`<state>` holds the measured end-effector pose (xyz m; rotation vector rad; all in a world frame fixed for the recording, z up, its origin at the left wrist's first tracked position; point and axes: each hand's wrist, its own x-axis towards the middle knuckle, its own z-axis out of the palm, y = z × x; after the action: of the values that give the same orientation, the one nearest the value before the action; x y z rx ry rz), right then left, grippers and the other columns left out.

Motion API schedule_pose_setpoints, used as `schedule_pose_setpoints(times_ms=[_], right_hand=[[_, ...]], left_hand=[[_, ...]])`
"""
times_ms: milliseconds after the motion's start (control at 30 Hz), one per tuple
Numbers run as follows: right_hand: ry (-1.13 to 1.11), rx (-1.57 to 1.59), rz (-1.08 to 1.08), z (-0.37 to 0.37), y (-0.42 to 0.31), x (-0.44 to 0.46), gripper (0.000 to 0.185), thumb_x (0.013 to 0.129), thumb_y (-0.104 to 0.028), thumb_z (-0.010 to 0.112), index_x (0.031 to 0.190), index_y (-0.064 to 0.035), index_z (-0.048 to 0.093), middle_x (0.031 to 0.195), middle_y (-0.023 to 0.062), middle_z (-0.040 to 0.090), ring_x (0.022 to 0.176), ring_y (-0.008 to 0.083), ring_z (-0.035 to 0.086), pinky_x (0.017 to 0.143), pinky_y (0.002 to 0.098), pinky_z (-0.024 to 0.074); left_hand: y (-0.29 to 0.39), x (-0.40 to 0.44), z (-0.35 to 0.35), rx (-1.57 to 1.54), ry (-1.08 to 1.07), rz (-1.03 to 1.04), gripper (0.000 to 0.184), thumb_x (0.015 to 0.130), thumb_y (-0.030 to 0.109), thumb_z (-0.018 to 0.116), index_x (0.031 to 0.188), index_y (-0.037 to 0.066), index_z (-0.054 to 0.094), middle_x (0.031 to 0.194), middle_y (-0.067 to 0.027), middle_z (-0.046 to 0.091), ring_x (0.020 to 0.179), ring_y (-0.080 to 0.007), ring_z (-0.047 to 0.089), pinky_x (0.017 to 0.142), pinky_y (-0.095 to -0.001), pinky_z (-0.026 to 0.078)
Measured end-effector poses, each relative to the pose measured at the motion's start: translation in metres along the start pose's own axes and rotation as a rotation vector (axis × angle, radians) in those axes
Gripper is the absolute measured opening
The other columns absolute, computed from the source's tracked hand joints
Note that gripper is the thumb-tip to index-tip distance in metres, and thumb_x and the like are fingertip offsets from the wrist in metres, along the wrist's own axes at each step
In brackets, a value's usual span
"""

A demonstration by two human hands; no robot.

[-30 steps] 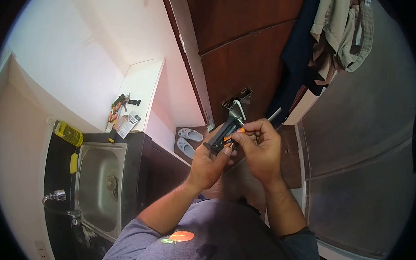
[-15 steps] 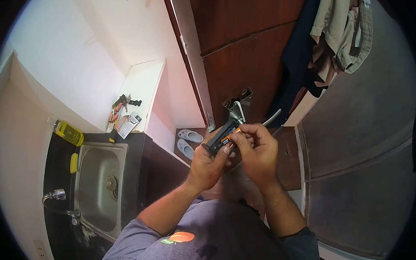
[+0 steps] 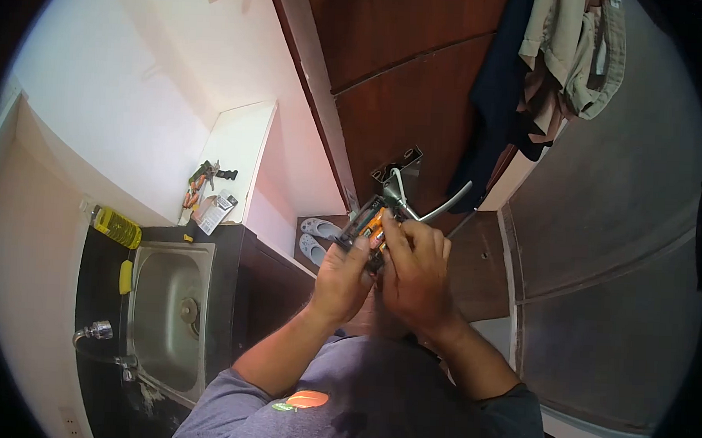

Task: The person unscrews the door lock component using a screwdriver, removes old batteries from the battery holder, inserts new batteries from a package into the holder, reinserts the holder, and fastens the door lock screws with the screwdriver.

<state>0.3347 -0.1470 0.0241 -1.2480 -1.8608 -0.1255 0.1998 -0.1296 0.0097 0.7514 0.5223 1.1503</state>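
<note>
My left hand grips the lower left end of a black device, its thumb lying near the batteries. Orange-and-black batteries sit in the open side of that device. My right hand is at the right side of the device, with its fingers pressed on the batteries. The right hand's lower fingers and the underside of the device are hidden. Just above the device, a metal handle and a white cable show near the dark door.
At the left are a steel sink, a faucet, a yellow sponge and a bottle of yellow liquid. A white shelf bears keys and a package. Grey clogs lie on the floor; clothes hang upper right.
My right hand has moved left and turned over the device, its fingers now on the batteries. The device has tilted and shifted slightly left. More of the metal handle shows.
</note>
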Motion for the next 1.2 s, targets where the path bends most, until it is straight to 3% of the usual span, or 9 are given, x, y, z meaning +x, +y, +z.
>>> schedule_pose_setpoints(times_ms=[133, 400, 500, 600, 733, 800, 833, 1033, 1200], right_hand=[[0.158, 0.157, 0.025, 0.001, -0.005, -0.023, 0.053, 0.081, -0.015, 0.068, 0.127, 0.0018, 0.050, 0.098, 0.0103, 0.057, 0.085, 0.0255, 0.054, 0.079, 0.0426, 0.0360], [-0.027, 0.495, 0.289, 0.003, 0.001, -0.040, 0.052, 0.083, 0.005, 0.066, 0.130, 0.0005, 0.043, 0.097, 0.0083, 0.058, 0.087, 0.0154, 0.058, 0.082, 0.0298, 0.0463], [0.017, 0.500, 0.458, -0.014, 0.013, -0.044, 0.048, 0.081, 0.004, 0.065, 0.126, -0.0016, 0.050, 0.091, 0.0111, 0.064, 0.082, 0.0232, 0.063, 0.080, 0.0349, 0.0465], [0.120, 0.622, 0.369, -0.021, 0.022, -0.042, 0.038, 0.082, 0.010, 0.059, 0.118, -0.0003, 0.057, 0.094, 0.0125, 0.064, 0.082, 0.0208, 0.064, 0.072, 0.0292, 0.0499], [-0.035, 0.670, 0.218, -0.045, 0.007, -0.012, 0.037, 0.083, 0.012, 0.053, 0.118, -0.0003, 0.060, 0.100, 0.0137, 0.061, 0.087, 0.0219, 0.063, 0.073, 0.0284, 0.0500], [-0.039, 0.648, 0.186, -0.042, 0.000, -0.001, 0.037, 0.084, 0.009, 0.054, 0.118, -0.0010, 0.061, 0.099, 0.0138, 0.061, 0.087, 0.0230, 0.063, 0.074, 0.0298, 0.0501], [-0.051, 0.628, 0.155, -0.040, -0.002, 0.003, 0.036, 0.085, 0.007, 0.054, 0.119, -0.0018, 0.061, 0.099, 0.0140, 0.061, 0.086, 0.0242, 0.063, 0.075, 0.0312, 0.0501], [-0.140, 0.600, 0.039, -0.020, 0.003, 0.020, 0.035, 0.084, 0.009, 0.057, 0.117, -0.0008, 0.064, 0.090, 0.0128, 0.061, 0.077, 0.0226, 0.062, 0.068, 0.0317, 0.0496], [-0.111, 0.550, 0.022, -0.010, 0.001, 0.024, 0.033, 0.083, 0.005, 0.059, 0.114, -0.0024, 0.065, 0.083, 0.0098, 0.057, 0.074, 0.0241, 0.059, 0.068, 0.0351, 0.0487]], left_hand=[[0.006, -0.001, 0.013, -0.193, 0.002, -0.032, 0.045, 0.100, 0.035, 0.050, 0.133, 0.005, 0.047, 0.121, -0.0110, 0.060, 0.108, -0.0200, 0.058, 0.099, -0.0382, 0.045], [0.002, 0.005, 0.007, -0.230, -0.145, -0.068, 0.046, 0.099, 0.036, 0.050, 0.134, 0.005, 0.047, 0.122, -0.0127, 0.060, 0.111, -0.0230, 0.058, 0.098, -0.0423, 0.045], [0.007, 0.005, 0.006, -0.110, 0.103, 0.023, 0.042, 0.100, 0.031, 0.049, 0.132, 0.003, 0.048, 0.123, -0.0163, 0.060, 0.115, -0.0289, 0.060, 0.089, -0.0460, 0.055], [0.008, 0.009, -0.002, -0.066, 0.079, 0.027, 0.034, 0.100, 0.023, 0.051, 0.128, 0.002, 0.053, 0.120, -0.0150, 0.062, 0.102, -0.0259, 0.066, 0.083, -0.0379, 0.058], [0.005, 0.011, -0.001, 0.034, 0.113, 0.008, 0.037, 0.100, 0.022, 0.052, 0.132, 0.003, 0.049, 0.119, -0.0149, 0.062, 0.094, -0.0253, 0.069, 0.077, -0.0348, 0.061], [0.004, 0.008, 0.004, 0.015, 0.044, 0.073, 0.046, 0.100, 0.021, 0.051, 0.140, 0.005, 0.038, 0.125, -0.0156, 0.058, 0.101, -0.0244, 0.066, 0.079, -0.0349, 0.061], [0.002, 0.007, 0.003, 0.007, -0.007, 0.100, 0.058, 0.098, 0.022, 0.053, 0.148, 0.009, 0.026, 0.134, -0.0173, 0.049, 0.117, -0.0255, 0.057, 0.087, -0.0376, 0.058], [0.004, 0.003, -0.011, 0.004, -0.261, 0.150, 0.065, 0.096, 0.020, 0.055, 0.151, 0.009, 0.022, 0.132, -0.0144, 0.049, 0.119, -0.0228, 0.053, 0.100, -0.0383, 0.046], [0.002, 0.003, -0.012, 0.037, -0.176, 0.138, 0.066, 0.096, 0.022, 0.057, 0.150, 0.008, 0.024, 0.133, -0.0124, 0.049, 0.119, -0.0222, 0.053, 0.103, -0.0381, 0.043]])
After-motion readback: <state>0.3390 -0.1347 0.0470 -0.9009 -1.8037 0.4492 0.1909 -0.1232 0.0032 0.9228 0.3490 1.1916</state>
